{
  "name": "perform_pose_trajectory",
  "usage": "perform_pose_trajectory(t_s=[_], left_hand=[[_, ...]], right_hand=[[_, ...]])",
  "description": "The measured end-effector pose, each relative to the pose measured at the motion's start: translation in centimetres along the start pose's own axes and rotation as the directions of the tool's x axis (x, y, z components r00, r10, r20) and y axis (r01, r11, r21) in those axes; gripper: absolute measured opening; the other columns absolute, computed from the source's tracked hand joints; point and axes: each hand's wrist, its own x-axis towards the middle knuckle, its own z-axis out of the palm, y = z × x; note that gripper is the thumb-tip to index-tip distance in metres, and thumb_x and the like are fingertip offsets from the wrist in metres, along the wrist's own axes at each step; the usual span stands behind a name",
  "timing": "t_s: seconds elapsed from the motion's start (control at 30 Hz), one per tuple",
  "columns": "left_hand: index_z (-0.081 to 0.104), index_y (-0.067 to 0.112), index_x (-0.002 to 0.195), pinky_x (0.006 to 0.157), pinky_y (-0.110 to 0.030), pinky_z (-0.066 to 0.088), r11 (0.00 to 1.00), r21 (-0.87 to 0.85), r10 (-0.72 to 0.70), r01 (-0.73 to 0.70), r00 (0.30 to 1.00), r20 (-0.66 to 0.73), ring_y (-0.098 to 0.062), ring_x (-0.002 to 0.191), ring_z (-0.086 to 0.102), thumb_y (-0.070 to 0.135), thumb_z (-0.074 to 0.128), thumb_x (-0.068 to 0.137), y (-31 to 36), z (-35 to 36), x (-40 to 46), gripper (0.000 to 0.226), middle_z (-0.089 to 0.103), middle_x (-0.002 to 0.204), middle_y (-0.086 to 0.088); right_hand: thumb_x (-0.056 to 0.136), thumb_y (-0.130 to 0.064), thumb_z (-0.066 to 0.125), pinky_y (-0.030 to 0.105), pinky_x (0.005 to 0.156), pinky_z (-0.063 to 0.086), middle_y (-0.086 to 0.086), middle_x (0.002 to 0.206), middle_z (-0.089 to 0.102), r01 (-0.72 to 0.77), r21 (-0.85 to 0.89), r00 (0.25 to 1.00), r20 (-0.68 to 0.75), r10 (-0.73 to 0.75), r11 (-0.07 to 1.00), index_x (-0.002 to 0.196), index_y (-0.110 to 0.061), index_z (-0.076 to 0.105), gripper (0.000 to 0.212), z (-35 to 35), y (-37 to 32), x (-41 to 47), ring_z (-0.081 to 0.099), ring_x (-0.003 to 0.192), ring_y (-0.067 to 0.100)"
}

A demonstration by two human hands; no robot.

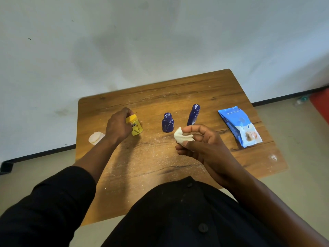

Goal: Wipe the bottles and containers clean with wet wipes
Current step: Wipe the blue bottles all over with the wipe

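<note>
My left hand [118,124] is wrapped around a small yellow jar [136,126] that stands on the wooden table [153,157] at the left. A crumpled white wet wipe [182,137] is pinched in my right hand [204,145], held above the table's middle. A short dark blue bottle [167,122] stands just behind the wipe. A taller dark blue bottle [193,114] stands to its right, partly behind my right fingers. A blue pack of wet wipes [239,125] lies flat at the right.
A used white wipe [96,137] lies at the table's left edge. The tabletop is dusted with white powder. A white wall rises behind the table, and a red object [321,104] sits on the floor at far right.
</note>
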Motion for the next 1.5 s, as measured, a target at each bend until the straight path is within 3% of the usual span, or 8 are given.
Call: perform_pose_trajectory(t_s=[0.33, 0.6, 0.73, 0.87, 1.0, 1.3, 1.4, 1.5], left_hand=[[0.066, 0.022, 0.124, 0.086, -0.044, 0.057, 1.0, -0.015, -0.018, 0.019, 0.999, 0.046, -0.031, 0.114, 0.067, 0.009, 0.084, 0.081, 0.2, 0.2, 0.0, 0.048, 0.073, 0.124, -0.006], [0.056, 0.028, 0.144, 0.107, -0.046, 0.048, 0.991, -0.064, 0.126, -0.122, 0.99, 0.066, -0.023, 0.135, 0.055, 0.045, 0.085, 0.084, 3.7, -0.5, 0.5, 0.069, 0.059, 0.147, 0.002], [0.059, 0.025, 0.142, 0.104, -0.036, 0.046, 0.971, -0.034, 0.241, -0.238, 0.96, 0.144, -0.019, 0.131, 0.057, 0.04, 0.084, 0.086, 7.8, 1.0, 1.5, 0.063, 0.062, 0.144, 0.003], [0.06, 0.02, 0.142, 0.104, -0.036, 0.048, 0.956, 0.091, 0.228, -0.28, 0.899, 0.375, -0.024, 0.129, 0.06, 0.032, 0.086, 0.083, 9.9, 3.7, 2.7, 0.066, 0.065, 0.141, 0.0], [0.066, 0.022, 0.131, 0.095, -0.039, 0.053, 0.953, 0.145, 0.205, -0.267, 0.916, 0.344, -0.025, 0.114, 0.065, 0.028, 0.083, 0.083, 9.9, 5.6, 2.6, 0.051, 0.072, 0.127, -0.001], [0.077, 0.021, 0.109, 0.091, -0.044, 0.06, 0.971, -0.239, 0.075, -0.018, 0.97, 0.231, -0.018, 0.098, 0.073, 0.026, 0.087, 0.082, 10.2, 6.2, 2.2, 0.029, 0.078, 0.103, 0.004], [0.078, 0.026, 0.107, 0.092, -0.05, 0.062, 0.878, -0.472, 0.003, 0.084, 0.984, 0.18, -0.021, 0.099, 0.074, 0.043, 0.086, 0.079, 11.4, 4.9, 1.2, 0.033, 0.078, 0.102, 0.003], [0.077, 0.02, 0.111, 0.088, -0.047, 0.065, 0.717, -0.688, -0.021, 0.112, 0.99, 0.139, -0.025, 0.101, 0.074, 0.03, 0.081, 0.092, 14.0, 3.0, -0.5, 0.022, 0.072, 0.109, -0.021]], right_hand=[[0.098, 0.002, 0.064, 0.039, 0.089, 0.063, 0.016, 0.109, 0.078, -0.037, 0.004, 0.998, -0.047, 0.037, 0.999, 0.117, -0.006, 0.068, 0.021, -0.4, 0.4, 0.2, 0.077, 0.1, 0.029], [0.098, 0.001, 0.064, 0.039, 0.089, 0.063, 0.014, 0.107, 0.079, -0.031, 0.007, 0.997, -0.077, 0.032, 0.999, 0.117, -0.006, 0.068, 0.02, -1.4, 0.5, 0.0, 0.078, 0.099, 0.029], [0.098, 0.002, 0.064, 0.037, 0.087, 0.064, 0.015, 0.104, 0.08, 0.002, 0.023, 0.992, -0.125, 0.001, 1.0, 0.114, -0.007, 0.068, 0.018, -2.3, 0.1, -0.4, 0.078, 0.095, 0.027], [0.098, 0.003, 0.063, 0.036, 0.085, 0.064, 0.017, 0.103, 0.079, 0.03, 0.032, 0.985, -0.171, -0.024, 0.999, 0.113, -0.006, 0.068, 0.018, -3.4, -0.6, -0.8, 0.077, 0.091, 0.025], [0.098, 0.003, 0.064, 0.039, 0.088, 0.064, 0.014, 0.103, 0.08, 0.026, 0.031, 0.983, -0.184, -0.02, 0.999, 0.112, -0.007, 0.069, 0.018, -4.4, -0.8, -1.1, 0.077, 0.092, 0.025], [0.097, 0.0, 0.067, 0.039, 0.088, 0.063, 0.013, 0.101, 0.08, 0.021, 0.001, 0.96, -0.28, -0.02, 1.0, 0.113, -0.011, 0.069, 0.019, -7.9, -1.5, -0.7, 0.076, 0.091, 0.023], [0.096, -0.003, 0.07, 0.027, 0.079, 0.058, 0.006, 0.097, 0.081, 0.049, -0.101, 0.953, -0.292, -0.077, 0.994, 0.11, -0.015, 0.07, 0.019, -8.3, -2.3, 0.1, 0.072, 0.086, 0.011], [0.094, -0.003, 0.072, 0.014, 0.066, 0.055, 0.001, 0.095, 0.081, 0.114, -0.18, 0.951, -0.264, -0.16, 0.977, 0.108, -0.016, 0.07, 0.02, -8.2, -3.7, 1.1, 0.072, 0.081, 0.003]])
